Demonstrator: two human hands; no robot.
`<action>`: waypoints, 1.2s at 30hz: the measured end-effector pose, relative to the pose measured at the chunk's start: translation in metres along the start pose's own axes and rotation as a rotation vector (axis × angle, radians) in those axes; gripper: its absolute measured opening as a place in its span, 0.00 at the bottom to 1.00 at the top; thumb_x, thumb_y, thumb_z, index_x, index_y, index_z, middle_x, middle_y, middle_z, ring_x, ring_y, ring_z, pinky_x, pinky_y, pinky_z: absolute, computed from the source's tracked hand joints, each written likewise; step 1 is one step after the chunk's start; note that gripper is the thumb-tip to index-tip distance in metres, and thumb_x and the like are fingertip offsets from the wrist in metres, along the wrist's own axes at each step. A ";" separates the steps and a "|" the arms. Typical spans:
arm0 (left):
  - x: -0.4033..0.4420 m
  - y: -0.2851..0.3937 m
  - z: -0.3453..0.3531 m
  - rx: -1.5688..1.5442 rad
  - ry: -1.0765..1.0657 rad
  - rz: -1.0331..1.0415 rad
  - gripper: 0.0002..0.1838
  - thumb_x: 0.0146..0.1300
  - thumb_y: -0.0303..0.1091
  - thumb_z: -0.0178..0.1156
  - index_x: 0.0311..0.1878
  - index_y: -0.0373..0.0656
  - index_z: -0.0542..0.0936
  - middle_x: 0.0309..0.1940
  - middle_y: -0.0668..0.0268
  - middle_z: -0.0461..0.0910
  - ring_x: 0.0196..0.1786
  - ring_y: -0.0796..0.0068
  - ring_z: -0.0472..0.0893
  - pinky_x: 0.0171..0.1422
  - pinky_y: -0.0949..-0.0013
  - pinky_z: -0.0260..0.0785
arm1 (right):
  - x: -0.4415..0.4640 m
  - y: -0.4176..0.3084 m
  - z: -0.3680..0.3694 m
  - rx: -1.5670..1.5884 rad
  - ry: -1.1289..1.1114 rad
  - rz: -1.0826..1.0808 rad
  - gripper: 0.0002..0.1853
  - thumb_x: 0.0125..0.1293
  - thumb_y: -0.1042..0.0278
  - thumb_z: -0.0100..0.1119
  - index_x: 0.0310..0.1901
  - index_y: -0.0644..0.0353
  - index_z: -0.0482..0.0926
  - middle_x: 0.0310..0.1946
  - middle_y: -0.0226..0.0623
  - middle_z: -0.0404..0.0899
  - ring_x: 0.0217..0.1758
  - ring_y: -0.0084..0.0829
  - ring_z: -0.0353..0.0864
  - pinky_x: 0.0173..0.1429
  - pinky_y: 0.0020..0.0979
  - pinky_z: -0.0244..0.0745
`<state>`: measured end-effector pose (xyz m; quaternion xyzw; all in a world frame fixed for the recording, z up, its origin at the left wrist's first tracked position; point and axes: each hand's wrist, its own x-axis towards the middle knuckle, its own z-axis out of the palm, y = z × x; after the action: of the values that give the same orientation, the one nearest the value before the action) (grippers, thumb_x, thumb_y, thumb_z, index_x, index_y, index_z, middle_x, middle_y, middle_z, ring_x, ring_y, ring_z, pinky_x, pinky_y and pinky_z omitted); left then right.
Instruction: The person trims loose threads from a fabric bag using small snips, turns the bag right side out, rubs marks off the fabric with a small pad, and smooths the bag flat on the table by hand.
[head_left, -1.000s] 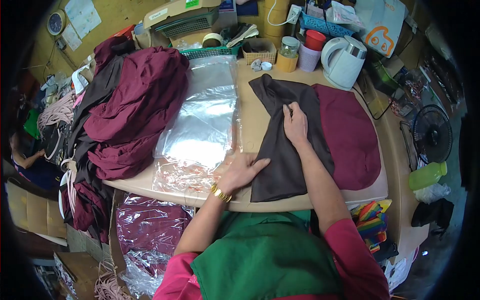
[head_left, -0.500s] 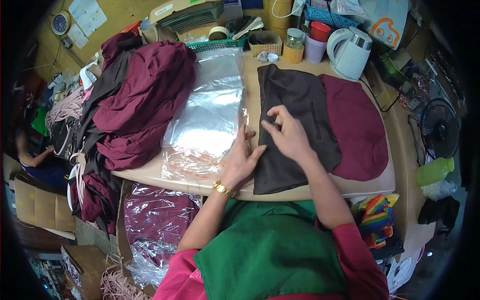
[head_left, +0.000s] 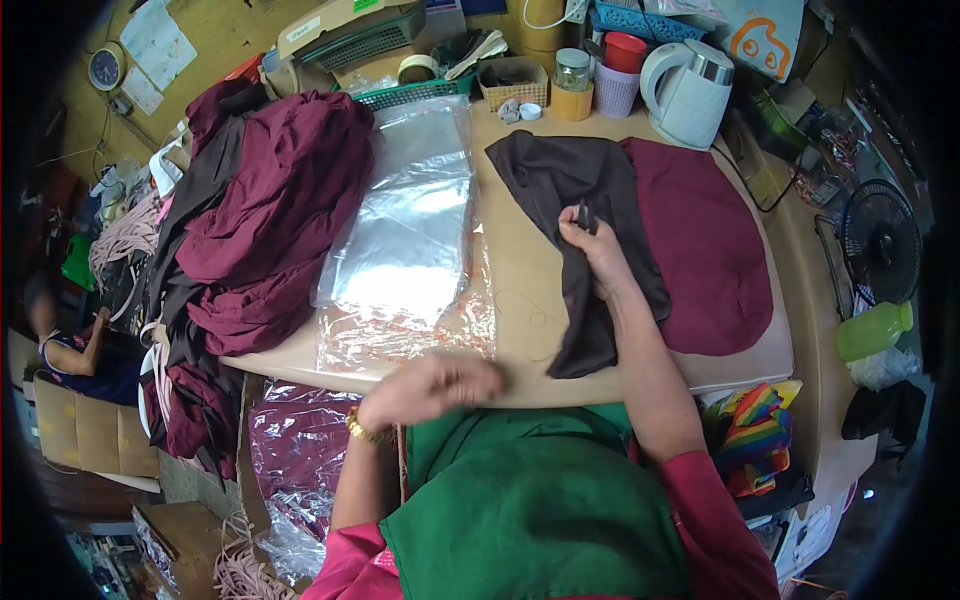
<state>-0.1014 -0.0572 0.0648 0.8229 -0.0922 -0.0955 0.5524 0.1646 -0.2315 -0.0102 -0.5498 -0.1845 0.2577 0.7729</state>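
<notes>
We've got the dark cloth [head_left: 625,190] bunched on the counter [head_left: 518,235], between the clear plastic bags [head_left: 400,235] and the maroon cloth [head_left: 708,250], which it adjoins. Our right hand [head_left: 602,252] is over it, fingers curled around a small dark item [head_left: 587,220], type unclear. Our left hand [head_left: 425,388] is blurred near the front edge; can't tell whether its fingers are clenched or released.

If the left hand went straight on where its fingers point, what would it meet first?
Probably the dark cloth, at its near corner; the left hand is blurred, its height unclear.
</notes>
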 end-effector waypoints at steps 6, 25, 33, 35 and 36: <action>0.090 -0.026 0.035 1.000 0.774 0.037 0.21 0.72 0.35 0.55 0.66 0.39 0.74 0.56 0.48 0.81 0.62 0.50 0.80 0.65 0.57 0.70 | 0.017 0.006 -0.029 0.243 -0.176 0.100 0.08 0.70 0.64 0.64 0.45 0.53 0.77 0.34 0.19 0.74 0.34 0.14 0.73 0.40 0.18 0.69; 0.063 -0.023 0.036 -0.271 0.413 -0.197 0.31 0.68 0.43 0.67 0.63 0.28 0.72 0.40 0.60 0.83 0.37 0.77 0.81 0.42 0.75 0.74 | -0.006 0.001 0.038 -0.788 0.191 -0.386 0.14 0.71 0.60 0.64 0.46 0.61 0.74 0.22 0.40 0.74 0.25 0.38 0.75 0.34 0.36 0.70; 0.012 -0.026 0.021 -0.170 0.209 -0.335 0.12 0.71 0.35 0.63 0.35 0.35 0.85 0.20 0.71 0.78 0.25 0.87 0.71 0.30 0.76 0.64 | 0.000 0.008 0.031 -0.734 0.149 -0.356 0.13 0.73 0.61 0.62 0.41 0.65 0.76 0.24 0.28 0.74 0.27 0.17 0.68 0.34 0.26 0.66; 0.008 -0.031 0.025 -0.117 0.279 -0.313 0.13 0.71 0.35 0.63 0.35 0.34 0.85 0.20 0.72 0.77 0.24 0.86 0.71 0.30 0.75 0.65 | 0.002 0.013 0.029 -0.723 0.172 -0.416 0.13 0.72 0.60 0.62 0.41 0.64 0.77 0.25 0.38 0.78 0.26 0.29 0.76 0.36 0.31 0.71; 0.008 -0.034 0.027 -0.060 0.344 -0.283 0.13 0.71 0.35 0.62 0.35 0.34 0.85 0.19 0.74 0.77 0.24 0.86 0.71 0.31 0.75 0.65 | 0.001 0.011 0.030 -0.721 0.165 -0.414 0.13 0.72 0.60 0.62 0.41 0.64 0.77 0.25 0.38 0.78 0.26 0.29 0.76 0.36 0.31 0.71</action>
<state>-0.0994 -0.0702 0.0230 0.8151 0.1226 -0.0329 0.5653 0.1463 -0.2051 -0.0108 -0.7552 -0.3069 -0.0289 0.5785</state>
